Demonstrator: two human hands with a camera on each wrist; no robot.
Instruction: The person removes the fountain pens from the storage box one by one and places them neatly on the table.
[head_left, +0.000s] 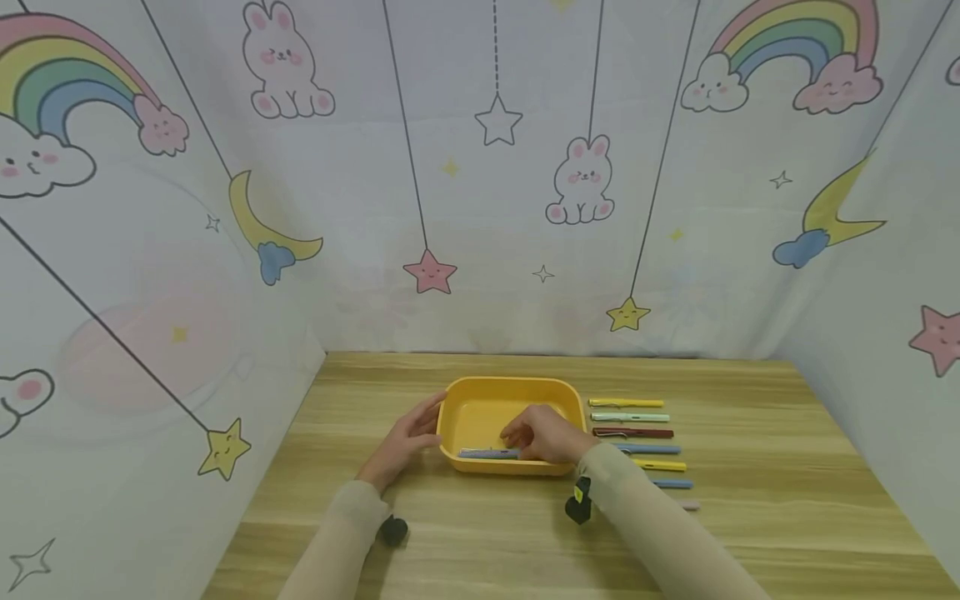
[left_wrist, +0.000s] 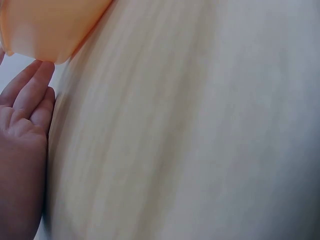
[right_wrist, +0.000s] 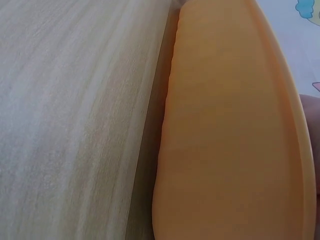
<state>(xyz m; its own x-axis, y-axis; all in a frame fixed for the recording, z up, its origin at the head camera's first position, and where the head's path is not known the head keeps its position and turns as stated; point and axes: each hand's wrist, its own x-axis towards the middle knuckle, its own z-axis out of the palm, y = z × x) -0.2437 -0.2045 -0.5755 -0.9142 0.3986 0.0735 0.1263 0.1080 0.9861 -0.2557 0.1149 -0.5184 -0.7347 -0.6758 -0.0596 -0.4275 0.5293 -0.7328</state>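
Note:
A yellow plastic tray (head_left: 510, 385) stands on the wooden table, with a grey-blue pen (head_left: 487, 454) lying along its near inner side and a bit of green showing beside it. My left hand (head_left: 405, 442) is at the tray's left wall, fingers mostly straight, fingertips right at the wall in the left wrist view. My right hand (head_left: 551, 433) reaches into the tray from the right, fingers bent down at the pen's right end; I cannot tell whether they pinch it. In the right wrist view the tray's outer wall (right_wrist: 230, 120) hides most of that hand.
Right of the tray several pens lie in a column, among them a yellow pen (head_left: 626, 403), a pale green pen (head_left: 630, 417), a dark red pen (head_left: 633, 433) and a blue pen (head_left: 656, 449). My right sleeve (head_left: 637, 500) covers part of the lower ones. A patterned cloth (head_left: 510, 317) hangs behind.

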